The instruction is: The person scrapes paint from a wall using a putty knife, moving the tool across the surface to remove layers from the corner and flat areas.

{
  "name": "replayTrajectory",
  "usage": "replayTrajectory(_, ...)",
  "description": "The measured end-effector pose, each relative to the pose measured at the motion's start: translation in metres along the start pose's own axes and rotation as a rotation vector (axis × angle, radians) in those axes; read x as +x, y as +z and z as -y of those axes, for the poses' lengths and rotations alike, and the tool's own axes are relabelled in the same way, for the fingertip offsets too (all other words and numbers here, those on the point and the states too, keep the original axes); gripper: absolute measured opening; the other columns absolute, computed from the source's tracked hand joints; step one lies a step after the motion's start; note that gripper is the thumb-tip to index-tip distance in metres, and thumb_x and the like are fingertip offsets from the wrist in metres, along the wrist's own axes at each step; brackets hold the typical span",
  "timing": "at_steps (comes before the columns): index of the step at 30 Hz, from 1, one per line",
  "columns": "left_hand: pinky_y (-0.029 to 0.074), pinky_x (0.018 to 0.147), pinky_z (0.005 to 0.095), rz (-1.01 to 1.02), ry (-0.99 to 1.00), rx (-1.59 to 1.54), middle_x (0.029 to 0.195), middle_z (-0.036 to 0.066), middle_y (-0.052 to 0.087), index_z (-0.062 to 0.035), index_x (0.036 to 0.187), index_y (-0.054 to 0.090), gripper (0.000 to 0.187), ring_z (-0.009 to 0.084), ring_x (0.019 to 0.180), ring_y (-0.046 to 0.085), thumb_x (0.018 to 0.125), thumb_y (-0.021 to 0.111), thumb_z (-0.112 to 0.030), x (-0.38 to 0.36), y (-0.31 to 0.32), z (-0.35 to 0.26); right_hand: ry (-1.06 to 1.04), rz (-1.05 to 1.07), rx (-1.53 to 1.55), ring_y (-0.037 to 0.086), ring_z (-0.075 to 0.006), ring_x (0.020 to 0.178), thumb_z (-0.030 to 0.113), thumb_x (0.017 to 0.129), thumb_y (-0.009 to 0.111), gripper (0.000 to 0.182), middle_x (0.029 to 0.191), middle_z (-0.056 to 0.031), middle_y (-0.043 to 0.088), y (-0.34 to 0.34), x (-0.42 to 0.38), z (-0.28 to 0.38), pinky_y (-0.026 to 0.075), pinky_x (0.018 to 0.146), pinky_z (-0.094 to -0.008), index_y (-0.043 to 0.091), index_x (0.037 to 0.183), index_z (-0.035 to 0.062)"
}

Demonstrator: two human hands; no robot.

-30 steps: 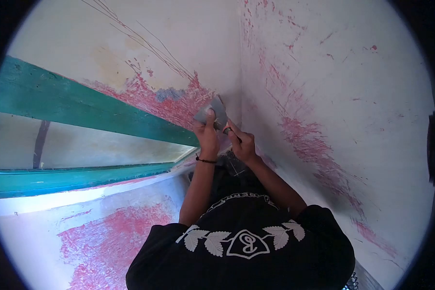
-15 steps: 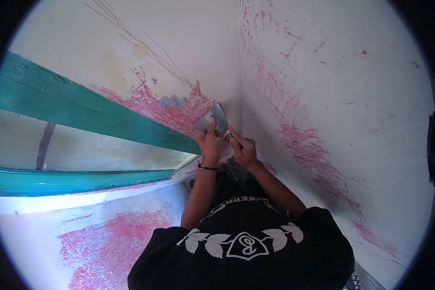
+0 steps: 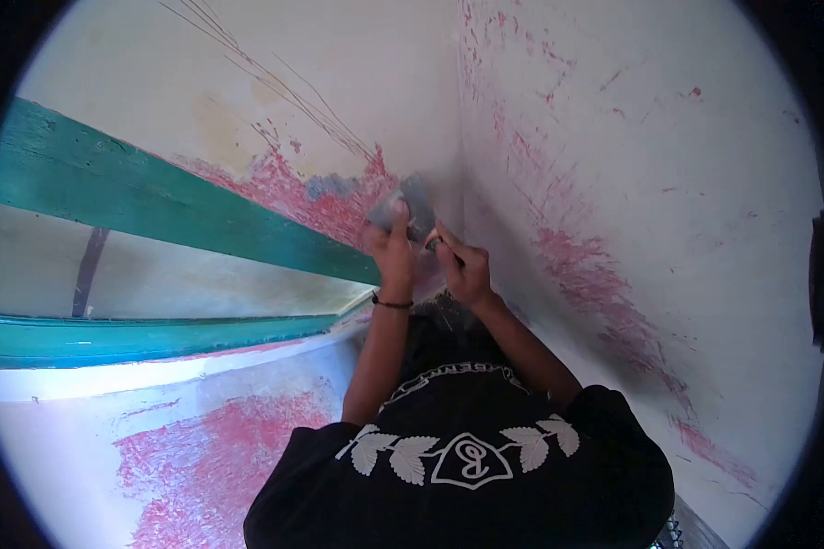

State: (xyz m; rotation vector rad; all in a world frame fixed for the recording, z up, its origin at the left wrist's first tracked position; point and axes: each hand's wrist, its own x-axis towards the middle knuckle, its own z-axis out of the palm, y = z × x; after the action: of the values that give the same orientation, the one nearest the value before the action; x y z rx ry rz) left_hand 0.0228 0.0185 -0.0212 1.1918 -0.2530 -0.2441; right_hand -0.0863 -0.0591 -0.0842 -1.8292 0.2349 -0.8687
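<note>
A wide-bladed scraper (image 3: 417,196) lies near the wall corner, its metal blade slightly blurred. My right hand (image 3: 467,273) is closed around its dark handle. My left hand (image 3: 395,258) grips the blade from the left, with the thumb laid on its face and the other fingers mostly hidden behind. Just left of the blade is a patch of scratched red paint (image 3: 330,209) on the wall, with a small grey-blue spot in it. Whether the blade edge touches the wall is hard to tell.
A green wooden beam (image 3: 183,197) runs from the left toward my left wrist, with a turquoise ledge (image 3: 156,339) below it. The right wall (image 3: 650,183) carries red scrape marks. Another scraped red area (image 3: 220,457) shows at lower left.
Both hands and the scraper have shifted slightly upward, and the blade now looks more blurred. The grip of both hands is the same.
</note>
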Motion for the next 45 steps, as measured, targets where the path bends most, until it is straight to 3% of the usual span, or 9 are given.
replayTrajectory(5, 0.047, 0.07, 0.0259, -0.026, -0.005, -0.019, 0.091, -0.001, 0.068, -0.0013, 0.098, 0.071, 0.024, 0.008, 0.081, 0.059, 0.098, 0.068, -0.025, -0.002, -0.004, 0.018, -0.12, -0.085, 0.058, 0.057, -0.0082, 0.065, 0.007, 0.099, 0.055, 0.038, 0.088, -0.0111, 0.072, 0.0, 0.006, 0.002, 0.048, 0.062, -0.0252, 0.059, 0.136, -0.0004)
replayTrajectory(11, 0.045, 0.067, 0.0252, -0.083, -0.049, -0.017, 0.087, -0.002, 0.066, -0.0027, 0.094, 0.07, 0.022, 0.0074, 0.076, 0.057, 0.097, 0.07, -0.024, -0.008, -0.008, 0.027, 0.097, 0.004, -0.01, 0.06, -0.0099, 0.063, 0.011, 0.1, 0.057, 0.037, 0.079, -0.0138, 0.07, -0.007, -0.006, 0.013, 0.049, 0.061, -0.0281, 0.061, 0.134, -0.0001)
replayTrajectory(17, 0.042, 0.062, 0.0272, -0.105, -0.009, -0.056, 0.083, -0.003, 0.063, -0.0012, 0.091, 0.07, 0.024, 0.0064, 0.073, 0.052, 0.098, 0.069, -0.024, -0.002, -0.005, 0.037, -0.052, -0.05, -0.019, 0.057, -0.0096, 0.062, 0.011, 0.099, 0.057, 0.038, 0.079, -0.0133, 0.069, -0.004, -0.003, -0.01, 0.049, 0.061, -0.027, 0.06, 0.135, -0.0003)
replayTrajectory(20, 0.044, 0.067, 0.0282, -0.104, 0.082, 0.024, 0.089, -0.001, 0.065, 0.0002, 0.097, 0.069, 0.024, 0.0081, 0.078, 0.055, 0.099, 0.067, -0.023, 0.006, 0.017, -0.002, -0.155, -0.09, 0.064, 0.057, -0.0103, 0.063, 0.01, 0.099, 0.057, 0.038, 0.085, -0.0128, 0.072, 0.0, 0.024, 0.006, 0.05, 0.064, -0.027, 0.059, 0.136, -0.0005)
replayTrajectory(23, 0.049, 0.075, 0.0284, -0.064, 0.067, 0.113, 0.1, 0.002, 0.068, 0.0012, 0.106, 0.068, 0.025, 0.0107, 0.087, 0.061, 0.1, 0.065, -0.023, 0.006, 0.018, -0.033, -0.004, -0.026, 0.084, 0.059, -0.0106, 0.066, 0.009, 0.099, 0.056, 0.039, 0.093, -0.0118, 0.074, -0.005, 0.037, 0.037, 0.05, 0.066, -0.0272, 0.058, 0.137, -0.0002)
replayTrajectory(29, 0.047, 0.072, 0.026, -0.094, 0.021, 0.007, 0.094, 0.001, 0.068, 0.0014, 0.1, 0.07, 0.022, 0.0078, 0.083, 0.059, 0.099, 0.066, -0.021, -0.004, 0.003, 0.021, -0.026, -0.066, 0.081, 0.057, -0.0091, 0.064, 0.009, 0.099, 0.057, 0.039, 0.085, -0.0144, 0.073, 0.003, -0.005, -0.004, 0.049, 0.063, -0.0271, 0.059, 0.137, 0.0008)
replayTrajectory(35, 0.046, 0.068, 0.025, -0.109, 0.023, -0.018, 0.088, -0.001, 0.068, -0.0012, 0.093, 0.072, 0.021, 0.0071, 0.078, 0.058, 0.098, 0.069, -0.021, -0.01, 0.005, 0.012, 0.104, -0.053, 0.086, 0.054, -0.0075, 0.061, 0.012, 0.1, 0.058, 0.037, 0.072, -0.0091, 0.065, 0.003, -0.01, 0.012, 0.047, 0.059, -0.0269, 0.061, 0.135, 0.0012)
replayTrajectory(38, 0.046, 0.067, 0.0254, -0.116, -0.023, -0.07, 0.086, -0.001, 0.067, -0.0015, 0.09, 0.072, 0.022, 0.007, 0.075, 0.057, 0.097, 0.07, -0.022, -0.01, 0.005, 0.016, 0.007, -0.084, 0.031, 0.048, -0.0057, 0.059, 0.014, 0.1, 0.058, 0.037, 0.066, -0.004, 0.057, 0.002, -0.008, 0.003, 0.044, 0.056, -0.0262, 0.061, 0.136, 0.0026)
replayTrajectory(45, 0.047, 0.065, 0.0262, -0.153, 0.085, 0.034, 0.082, 0.0, 0.068, 0.0, 0.087, 0.072, 0.025, 0.0081, 0.072, 0.058, 0.096, 0.07, -0.023, -0.007, 0.007, 0.013, 0.048, -0.051, 0.076, 0.049, -0.0049, 0.062, 0.017, 0.101, 0.058, 0.039, 0.068, -0.0026, 0.06, 0.003, -0.008, -0.001, 0.044, 0.058, -0.0256, 0.059, 0.138, 0.0031)
